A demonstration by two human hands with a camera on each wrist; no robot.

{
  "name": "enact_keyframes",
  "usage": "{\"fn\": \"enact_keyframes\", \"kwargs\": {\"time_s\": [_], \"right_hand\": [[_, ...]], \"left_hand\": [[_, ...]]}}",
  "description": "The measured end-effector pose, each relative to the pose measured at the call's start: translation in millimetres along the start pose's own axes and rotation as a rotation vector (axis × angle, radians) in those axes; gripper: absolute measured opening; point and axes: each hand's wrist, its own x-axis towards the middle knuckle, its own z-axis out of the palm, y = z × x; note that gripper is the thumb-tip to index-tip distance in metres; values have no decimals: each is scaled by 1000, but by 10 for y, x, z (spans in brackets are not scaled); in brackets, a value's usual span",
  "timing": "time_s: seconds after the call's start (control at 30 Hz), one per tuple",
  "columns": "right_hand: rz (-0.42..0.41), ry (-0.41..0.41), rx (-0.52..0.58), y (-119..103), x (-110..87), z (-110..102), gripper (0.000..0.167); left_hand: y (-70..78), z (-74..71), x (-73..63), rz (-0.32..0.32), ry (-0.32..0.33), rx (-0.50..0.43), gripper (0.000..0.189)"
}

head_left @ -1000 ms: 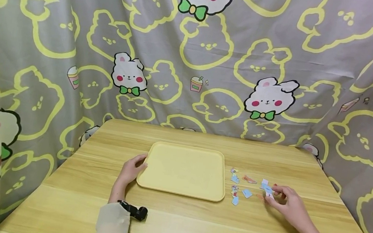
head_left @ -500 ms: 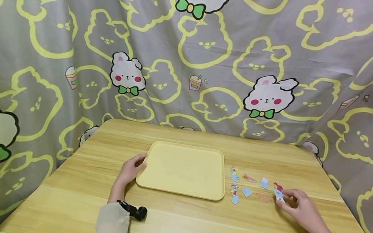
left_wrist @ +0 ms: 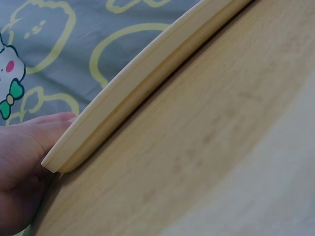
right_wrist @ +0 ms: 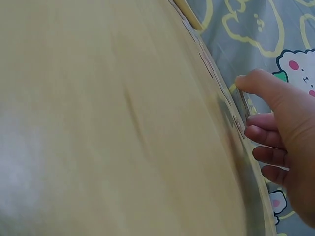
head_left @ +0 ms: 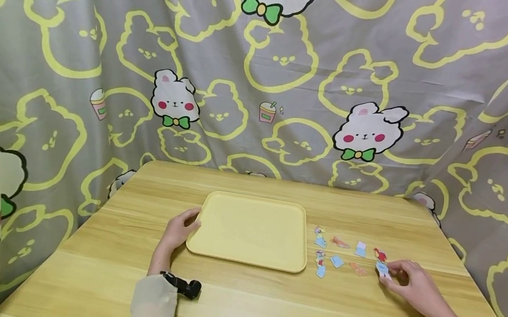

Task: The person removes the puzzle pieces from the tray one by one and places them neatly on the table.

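Observation:
My left hand rests against the left edge of a pale yellow tray; in the left wrist view its fingers touch the rim. The tray lies flat on the wooden table. On the right, my right hand pinches a flat, thin puzzle piece printed in blue and white, low over the table. That piece appears edge-on between thumb and finger in the right wrist view, where the right hand has its other fingers loosely bent. A red-and-yellow printed piece lies just beyond the held one.
Between tray and right hand lie several small printed pieces in two rough rows, among them a blue one, an orange one and a white-and-blue one. A patterned grey curtain hangs round the table.
My right hand has moved right and slightly nearer with the puzzle piece, uncovering the white-and-blue, orange and red-and-yellow pieces. The left hand and tray have stayed put.

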Motion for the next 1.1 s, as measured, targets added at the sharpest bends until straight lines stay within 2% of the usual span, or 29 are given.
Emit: {"fn": "enact_keyframes", "kwargs": {"time_s": [0.37, 0.77, 1.1], "right_hand": [[-17, -38, -35, -2, -10, -5, 28], [22, -164, -102, -32, 3, -85, 35], [-19, -174, -121, -62, 9, -112, 37]], "left_hand": [[10, -9, -12, -7, 0, -6, 48], [25, -8, -13, 0, -6, 3, 48], [37, -9, -15, 15, 1, -6, 48]]}}
